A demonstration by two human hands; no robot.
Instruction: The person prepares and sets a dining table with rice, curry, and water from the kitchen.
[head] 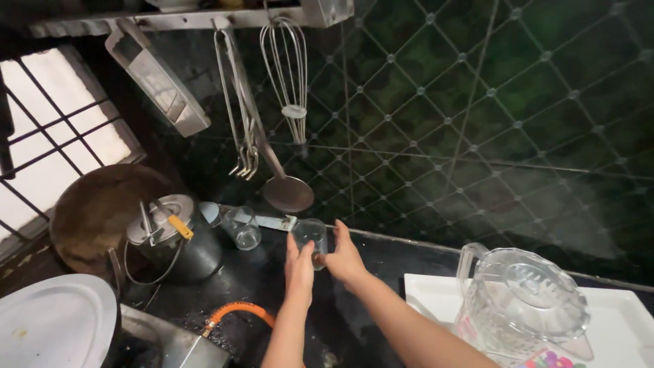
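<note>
Fingers of both hands wrap a clear drinking glass point(310, 236) from either side: left hand point(299, 267) on its left wall, right hand point(344, 259) on its right wall. Glass upright, long axis vertical, on the far dark counter point(354, 320) by the tiled wall point(477, 123). Both hands equally close. Second glass point(242, 227) just left, apart. Clear jug point(521, 300) on white tray point(422, 289), near right.

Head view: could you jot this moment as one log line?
left hand: on glass tumbler | right hand: on same tumbler | second glass: left, apart | clear jug: on white tray
</note>
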